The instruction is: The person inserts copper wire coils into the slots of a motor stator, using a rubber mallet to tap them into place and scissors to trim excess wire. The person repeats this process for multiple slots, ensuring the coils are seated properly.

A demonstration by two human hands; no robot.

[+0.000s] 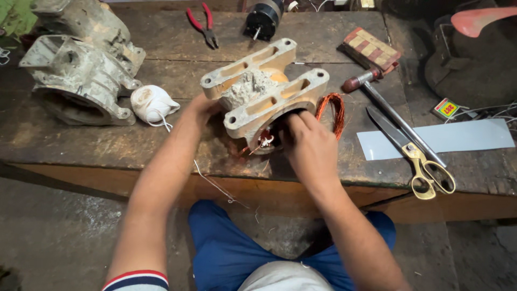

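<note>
The bench [81,143] shows bare wood in front of the grey casting [81,75] and white mask [153,103], left of the motor housing [266,86]. On the right, hammer [396,116], scissors [414,153] and grey sheet [447,139] crowd the surface; the copper coil [335,110] seems to touch the housing.

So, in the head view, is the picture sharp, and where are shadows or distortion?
Head view: the motor housing and both hands, left and right, look sharp; the bench is evenly lit; the housing's opening is dark; the bench edges bend towards the corners, a wide-lens effect.
</note>
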